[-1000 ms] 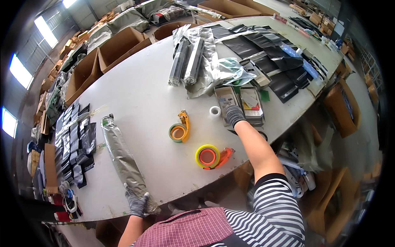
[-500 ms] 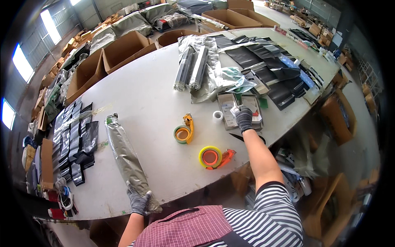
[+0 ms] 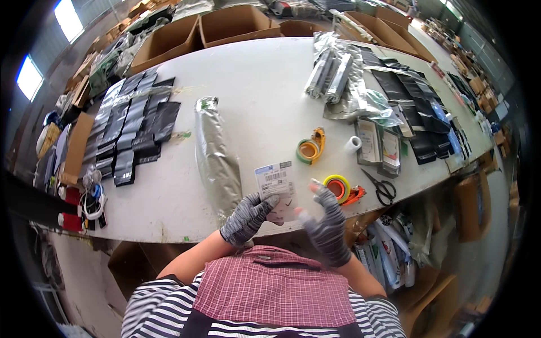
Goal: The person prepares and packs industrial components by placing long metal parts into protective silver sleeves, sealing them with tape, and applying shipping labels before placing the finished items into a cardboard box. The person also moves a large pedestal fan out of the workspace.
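Just over the near table edge, my left hand (image 3: 248,218), in a grey knit glove, pinches a printed paper label (image 3: 276,179). My right hand (image 3: 326,226), gloved with bare fingertips, is to the right of the label, its fingers apart and slightly blurred; nothing shows in it. A long silver wrapped package (image 3: 215,155) lies left of the label. Beyond my right hand are an orange tape dispenser (image 3: 354,195) with a yellow-edged roll, a yellow tape dispenser (image 3: 320,141) and black-handled scissors (image 3: 385,190).
Grey boxes (image 3: 390,152) of labels stand at the right beside a white roll (image 3: 353,144). Silver wrapped bars (image 3: 339,79) lie behind them. Black plastic bags (image 3: 127,124) cover the left side, more (image 3: 403,93) the far right. Cardboard boxes (image 3: 236,25) line the far edge.
My left hand has let go of the silver package's near end and now holds the label. My right hand has come back from the grey boxes toward me. The view has shifted.
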